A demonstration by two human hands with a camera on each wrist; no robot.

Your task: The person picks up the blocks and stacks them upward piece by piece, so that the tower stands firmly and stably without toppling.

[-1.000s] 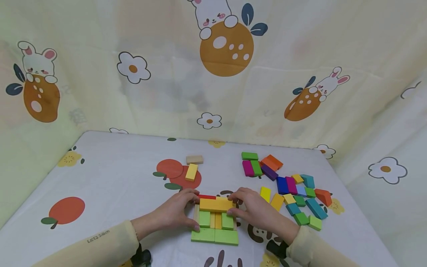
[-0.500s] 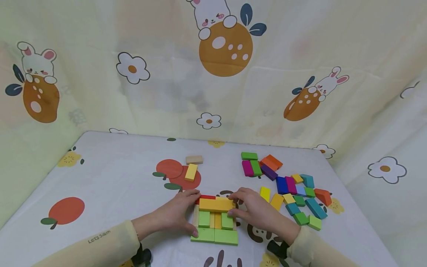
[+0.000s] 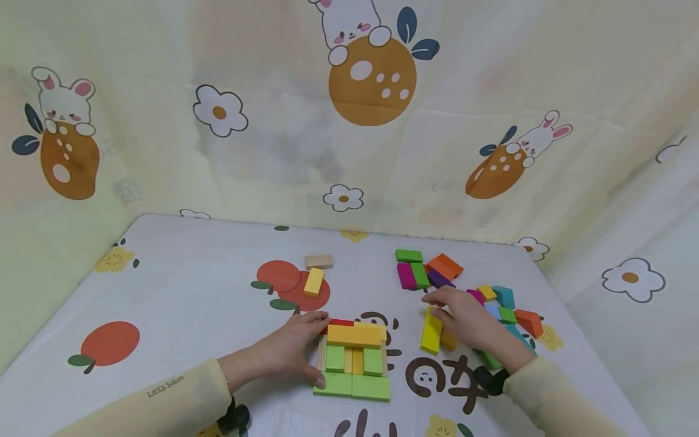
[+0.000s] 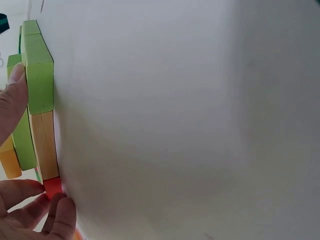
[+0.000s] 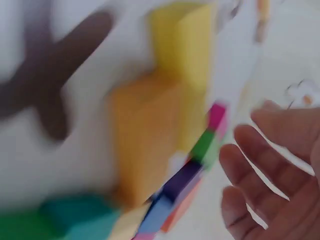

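Observation:
My left hand (image 3: 292, 349) steadies an arrangement of building blocks at the table's near middle. Its thumb lies on a light-green block (image 4: 40, 85) and its fingertips are around a red block (image 4: 53, 186), as the left wrist view shows. A wooden block (image 4: 45, 145) sits between those two. Across the arrangement's far part lies a yellow-orange block (image 3: 355, 335). My right hand (image 3: 464, 315) hovers by a yellow block (image 3: 431, 334), its fingers loosely bent and holding nothing. An orange block (image 5: 145, 140) stands beside that yellow one, blurred in the right wrist view.
Several loose coloured blocks, among them an orange-red block (image 3: 529, 323), spread over the table's right side, partly behind my right hand. A green block (image 3: 408, 255) lies farther back. A tan block (image 3: 319, 261) and a pale-yellow block (image 3: 314, 283) lie beyond the arrangement.
My right hand has left the arrangement's right side and moved right to the yellow block, which now shows more fully. The left hand stays at the arrangement.

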